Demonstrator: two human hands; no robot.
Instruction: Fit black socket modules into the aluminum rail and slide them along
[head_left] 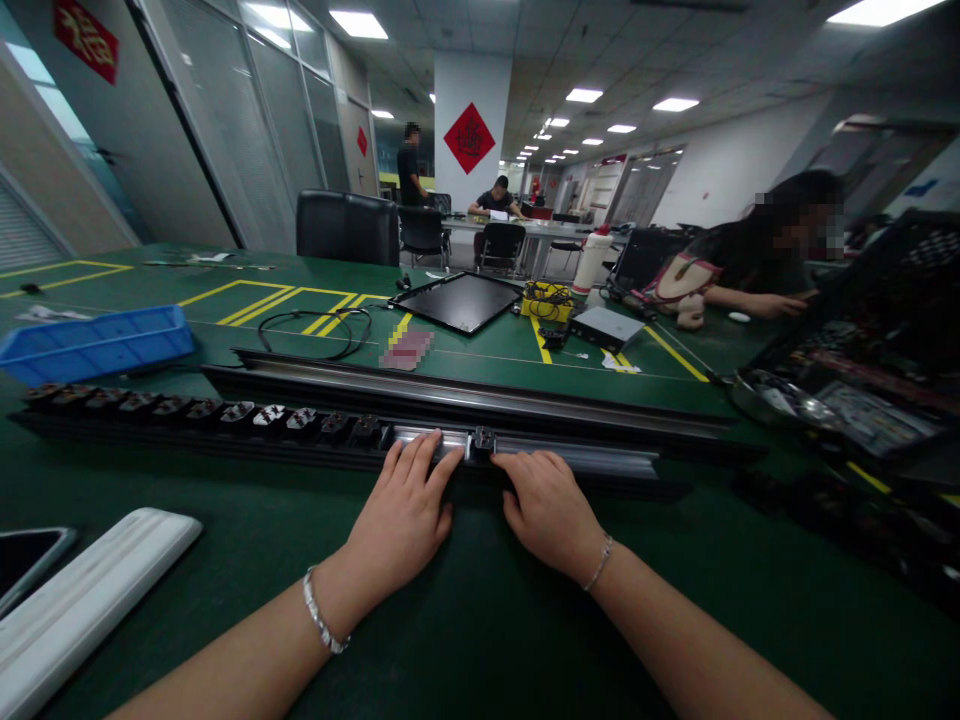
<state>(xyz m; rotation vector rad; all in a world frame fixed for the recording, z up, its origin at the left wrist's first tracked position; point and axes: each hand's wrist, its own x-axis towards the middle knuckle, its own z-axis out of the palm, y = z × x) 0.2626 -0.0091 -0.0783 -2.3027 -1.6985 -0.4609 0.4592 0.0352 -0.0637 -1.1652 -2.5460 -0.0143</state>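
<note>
Currently, a black plastic clip (482, 442) sits on the metal rail (570, 456), just between the fingertips of both hands. The left hand (401, 510) and the right hand (547, 510) lie over the rail with fingers a little spread, not closing on the clip, and a row of similar clips (247, 412) continues beyond the left fingers.

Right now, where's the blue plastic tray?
In the head view, the blue plastic tray sits left on the green mat, behind the black fittings and left of the coiled cable.
</note>
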